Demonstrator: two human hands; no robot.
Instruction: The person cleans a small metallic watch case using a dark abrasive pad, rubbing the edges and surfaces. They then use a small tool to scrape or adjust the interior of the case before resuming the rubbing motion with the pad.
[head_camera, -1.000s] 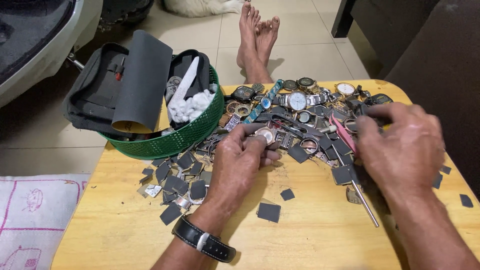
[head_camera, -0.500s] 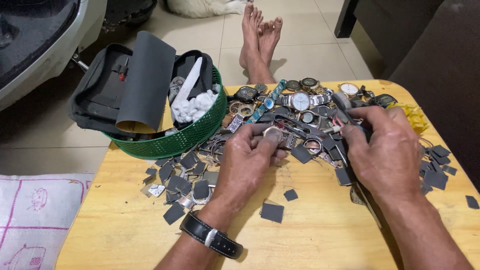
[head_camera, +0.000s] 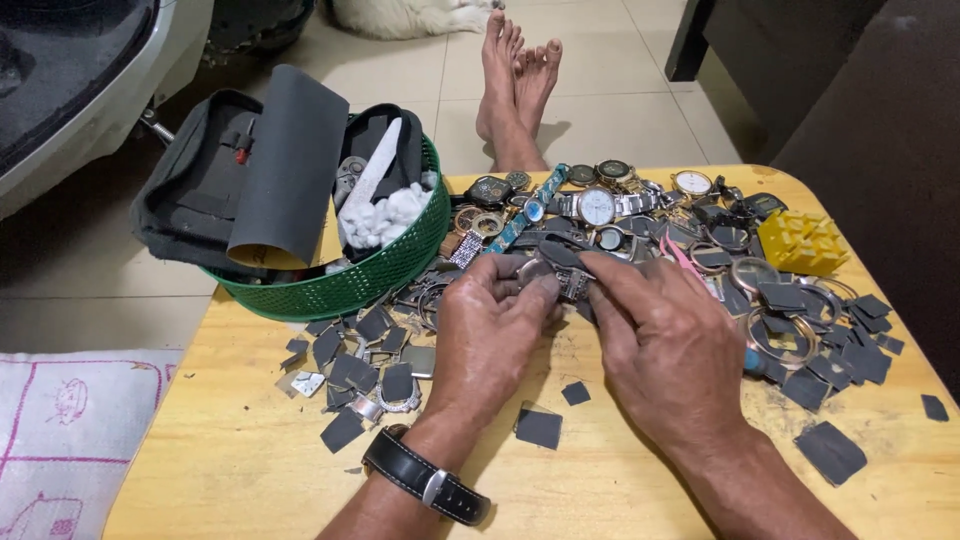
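Observation:
My left hand (head_camera: 492, 335) and my right hand (head_camera: 668, 345) meet over the middle of a wooden table (head_camera: 250, 460). Together they pinch a silver wristwatch (head_camera: 560, 278) by its case and metal band. The left wrist wears a black strap watch (head_camera: 428, 478). A heap of loose watches (head_camera: 600, 205) and watch parts lies just beyond the fingers. Small dark grey sandpaper squares (head_camera: 360, 375) are scattered left of my left hand, and more dark squares (head_camera: 840, 345) lie right of my right hand.
A green basket (head_camera: 375, 275) at the back left holds a dark pouch (head_camera: 190, 195), a rolled grey sheet (head_camera: 290, 165) and white cotton. A yellow block (head_camera: 800, 242) sits at the right. Someone's bare feet (head_camera: 515, 85) rest on the tiled floor beyond the table.
My right hand has moved left from the table's right side to join my left hand on the silver wristwatch. The left hand has stayed near the middle.

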